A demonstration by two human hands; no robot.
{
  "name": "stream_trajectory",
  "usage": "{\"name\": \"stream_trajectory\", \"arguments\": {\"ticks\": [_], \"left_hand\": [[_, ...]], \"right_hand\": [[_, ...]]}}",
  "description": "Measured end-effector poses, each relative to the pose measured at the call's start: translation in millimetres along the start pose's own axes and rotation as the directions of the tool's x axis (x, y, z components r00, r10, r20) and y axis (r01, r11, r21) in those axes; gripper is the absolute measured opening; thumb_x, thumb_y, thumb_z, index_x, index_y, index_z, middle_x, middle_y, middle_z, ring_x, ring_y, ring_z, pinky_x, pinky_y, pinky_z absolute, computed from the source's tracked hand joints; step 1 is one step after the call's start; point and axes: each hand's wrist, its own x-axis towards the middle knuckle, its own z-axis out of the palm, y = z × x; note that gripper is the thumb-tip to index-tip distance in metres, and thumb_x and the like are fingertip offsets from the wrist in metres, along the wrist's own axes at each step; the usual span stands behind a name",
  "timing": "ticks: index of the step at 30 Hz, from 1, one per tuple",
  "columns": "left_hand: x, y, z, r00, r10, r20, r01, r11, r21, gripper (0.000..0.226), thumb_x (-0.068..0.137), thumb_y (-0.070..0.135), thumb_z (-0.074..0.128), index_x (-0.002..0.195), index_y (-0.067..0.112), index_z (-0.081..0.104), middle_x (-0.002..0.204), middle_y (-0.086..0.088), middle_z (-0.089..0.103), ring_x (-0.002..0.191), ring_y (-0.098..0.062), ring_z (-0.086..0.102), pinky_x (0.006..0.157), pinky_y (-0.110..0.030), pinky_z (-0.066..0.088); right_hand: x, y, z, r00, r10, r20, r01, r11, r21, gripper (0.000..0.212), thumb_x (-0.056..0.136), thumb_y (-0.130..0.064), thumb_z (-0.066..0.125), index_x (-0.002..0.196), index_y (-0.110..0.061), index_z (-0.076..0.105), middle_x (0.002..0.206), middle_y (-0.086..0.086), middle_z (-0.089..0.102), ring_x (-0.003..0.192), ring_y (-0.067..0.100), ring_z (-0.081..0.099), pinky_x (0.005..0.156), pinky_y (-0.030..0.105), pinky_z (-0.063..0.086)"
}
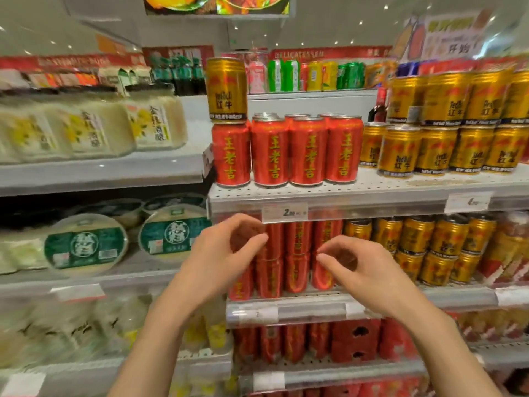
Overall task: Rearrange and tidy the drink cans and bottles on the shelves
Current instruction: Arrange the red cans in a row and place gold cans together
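Left hand (226, 253) and right hand (357, 267) are raised side by side before the second shelf (286, 310), fingers loosely curled and partly spread, palms empty; neither grips anything. Whether the fingertips touch the cans behind them cannot be determined. Behind the hands: red cans (297, 253) stacked two high, count obscured. To their right on the same shelf, gold cans (415, 247), also two high. On the upper shelf (343, 193): four red cans in the front row (307, 151), more behind. One gold can (227, 90) stands upright on the leftmost red can. Further right, a gold can block (446, 124), two tiers. Left bay: round lidded tubs (86, 242), two clearly visible.
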Motion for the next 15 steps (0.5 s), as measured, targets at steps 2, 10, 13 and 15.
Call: {"name": "stream_trajectory", "arguments": {"ticks": [2,10,13,15], "left_hand": [[5,12,-17,0.998,0.035,-0.056,-0.031,0.997,0.067,0.014,0.094,0.037,0.069,0.107,0.034,0.07,0.089,0.021,0.072,0.084,0.005,0.067,0.075,-0.015,0.051],[45,38,-84,0.91,0.248,-0.332,-0.126,0.928,0.35,0.007,0.095,0.022,0.066,0.101,0.023,0.069,0.09,0.011,0.066,0.083,-0.01,0.059,0.074,-0.028,0.05],[66,26,-99,0.918,0.171,-0.357,0.004,0.899,0.438,0.009,0.094,0.024,0.062,0.101,0.023,0.067,0.096,0.006,0.063,0.095,-0.017,0.057,0.084,-0.038,0.051],[73,18,-104,0.941,0.106,-0.322,0.043,0.905,0.423,0.006,0.094,0.026,0.063,0.098,0.024,0.066,0.099,0.005,0.061,0.098,-0.019,0.059,0.089,-0.041,0.053]], "right_hand": [[14,-12,-6,0.995,-0.075,-0.065,0.076,0.997,0.018,0.009,0.093,-0.037,0.065,0.096,-0.032,0.072,0.087,-0.023,0.07,0.086,-0.005,0.064,0.077,0.016,0.049],[85,-58,-34,0.936,-0.275,-0.219,0.286,0.958,0.018,0.005,0.092,-0.03,0.066,0.092,-0.031,0.071,0.082,-0.021,0.068,0.078,-0.001,0.064,0.069,0.02,0.051],[111,-77,-35,0.882,-0.362,-0.303,0.37,0.928,-0.031,0.003,0.091,-0.025,0.068,0.093,-0.027,0.069,0.086,-0.015,0.066,0.077,0.001,0.062,0.07,0.021,0.05],[126,-91,-35,0.849,-0.408,-0.337,0.409,0.91,-0.07,0.006,0.091,-0.025,0.068,0.096,-0.026,0.067,0.087,-0.012,0.062,0.074,0.0,0.059,0.069,0.021,0.046]]}}
